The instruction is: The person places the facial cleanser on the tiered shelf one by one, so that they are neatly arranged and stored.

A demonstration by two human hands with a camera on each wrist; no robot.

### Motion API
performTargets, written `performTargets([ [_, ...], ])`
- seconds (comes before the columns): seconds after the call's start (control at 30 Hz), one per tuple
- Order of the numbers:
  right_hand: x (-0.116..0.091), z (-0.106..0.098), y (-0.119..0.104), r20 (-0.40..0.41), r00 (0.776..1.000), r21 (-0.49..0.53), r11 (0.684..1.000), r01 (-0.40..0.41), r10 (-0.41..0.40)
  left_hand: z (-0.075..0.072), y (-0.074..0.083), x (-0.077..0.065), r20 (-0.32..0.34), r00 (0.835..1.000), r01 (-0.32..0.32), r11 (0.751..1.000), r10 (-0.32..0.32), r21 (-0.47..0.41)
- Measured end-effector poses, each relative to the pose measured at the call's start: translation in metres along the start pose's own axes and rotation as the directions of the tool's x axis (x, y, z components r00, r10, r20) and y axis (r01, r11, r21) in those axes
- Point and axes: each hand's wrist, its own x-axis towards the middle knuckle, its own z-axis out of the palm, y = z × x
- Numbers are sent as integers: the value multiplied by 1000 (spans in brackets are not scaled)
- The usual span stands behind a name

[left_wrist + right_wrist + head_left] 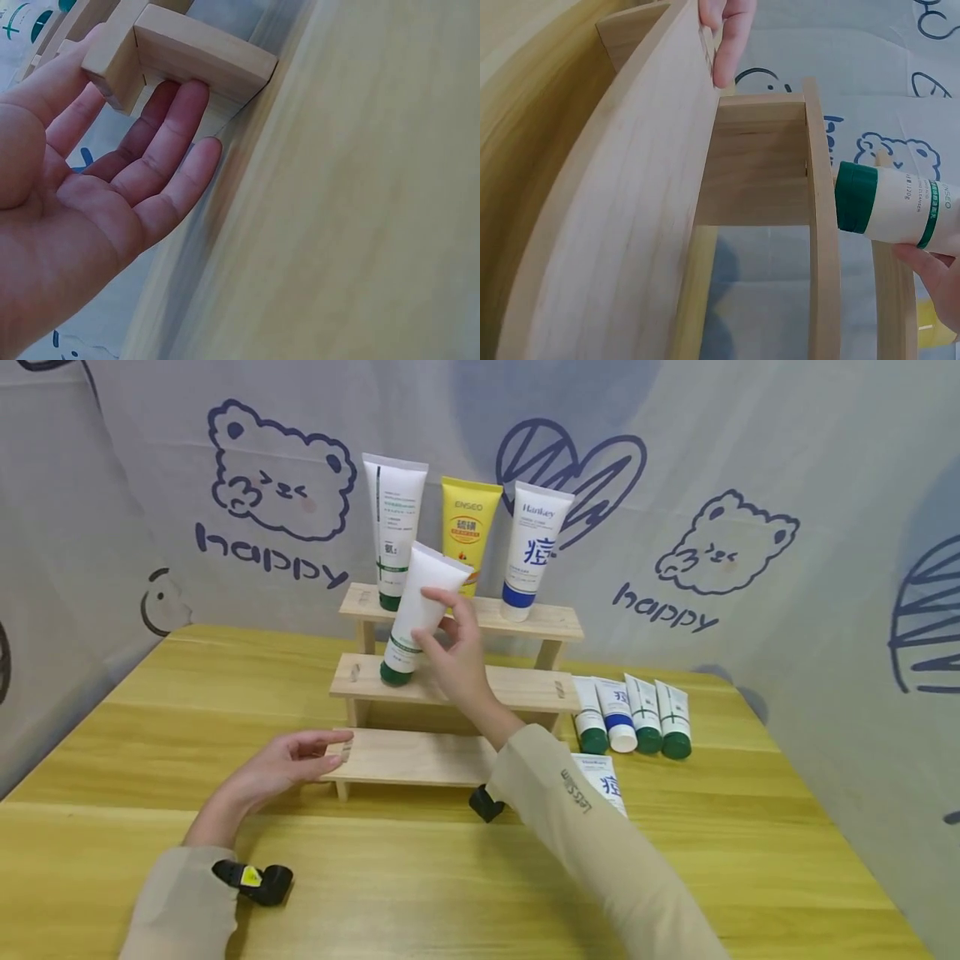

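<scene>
A three-tier wooden display stand (420,758) stands on the table. My right hand (459,652) pinches a white squeeze tube (423,597) with a green cap between thumb and fingers. Cap down and tilted, this tube is at the left part of the middle shelf; in the right wrist view its green cap (856,197) is right at the board's edge. My left hand (281,766) holds the left end of the lowest shelf by thumb and index finger. In the left wrist view its other fingers (161,154) hang loosely curled beside the stand's leg.
On the top shelf stand a white green-capped tube (397,518), a yellow tube (471,514) and a white blue-banded tube (534,539). Several tubes (645,714) lie right of the stand. Another tube (600,774) lies nearer, partly behind my right sleeve. A printed curtain (712,460) hangs behind.
</scene>
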Motion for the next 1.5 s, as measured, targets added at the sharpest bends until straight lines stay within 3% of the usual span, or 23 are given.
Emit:
performTargets([
  [0.27, 2, 9, -20, 90, 993, -115, 990, 85, -75, 0, 2, 0, 5, 1000, -18, 1000, 18, 6],
  [0.47, 1, 14, -38, 178, 983, -185, 980, 72, -39, 0, 2, 1, 11, 1000, -24, 1000, 24, -1],
  [0.97, -12, 1, -28, 187, 981, -47, 998, -46, 54, 0, 2, 2, 0, 1000, -23, 1000, 23, 9],
  [1.2, -21, -10, -28, 206, 976, -39, 997, -61, 68, 0, 1, 0, -2, 1000, -17, 1000, 17, 10],
  [1.33, -26, -19, -16, 228, 971, -29, 998, -63, 68, 0, 2, 0, -7, 1000, -15, 999, 15, 28],
  [1.5, -33, -33, -1, 182, 982, -10, 998, -57, 58, 0, 3, 0, -5, 1000, -18, 999, 18, 37],
])
